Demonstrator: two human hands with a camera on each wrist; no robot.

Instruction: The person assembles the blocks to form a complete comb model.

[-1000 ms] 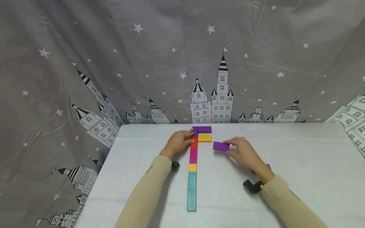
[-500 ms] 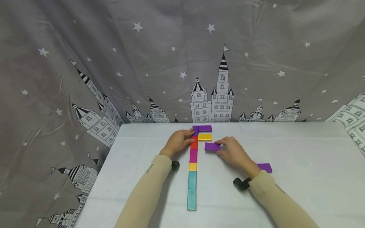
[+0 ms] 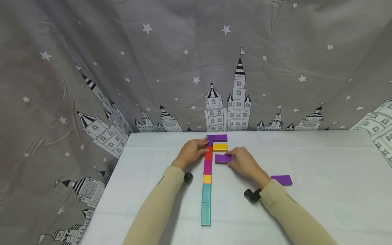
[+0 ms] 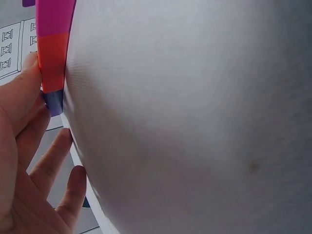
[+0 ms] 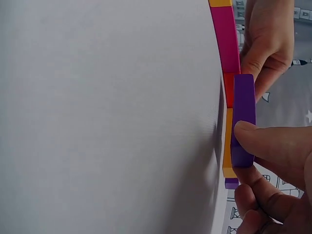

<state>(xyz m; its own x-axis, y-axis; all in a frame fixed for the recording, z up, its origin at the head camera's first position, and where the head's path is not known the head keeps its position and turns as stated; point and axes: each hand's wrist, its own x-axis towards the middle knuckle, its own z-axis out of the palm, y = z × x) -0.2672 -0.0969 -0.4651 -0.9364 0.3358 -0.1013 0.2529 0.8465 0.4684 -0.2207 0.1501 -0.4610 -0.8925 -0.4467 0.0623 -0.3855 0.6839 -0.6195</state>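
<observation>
A purple block (image 3: 222, 159) is pinched between thumb and fingers of my right hand (image 3: 245, 162), its left end close to the column of blocks. In the right wrist view the thumb presses the long side of this purple block (image 5: 243, 105). My left hand (image 3: 190, 152) rests its fingertips on the dark purple block (image 3: 209, 140) and its thumb at the red block (image 3: 208, 153), the far end of the column. Rightward from the column's far end lie another purple block (image 3: 220, 138) and a yellow block (image 3: 220, 147); the held block is just nearer than the yellow one.
Toward me the column continues with a magenta block (image 3: 207, 167), a small yellow block (image 3: 207, 179) and two teal blocks (image 3: 206, 213). One loose purple block (image 3: 281, 180) lies on the white table (image 3: 321, 204) at right. A grey castle-print curtain (image 3: 171, 51) hangs behind.
My right hand has carried the purple block leftward, close to the column beneath the yellow block. The loose purple block behind its wrist has come into fuller view. My left hand stays put.
</observation>
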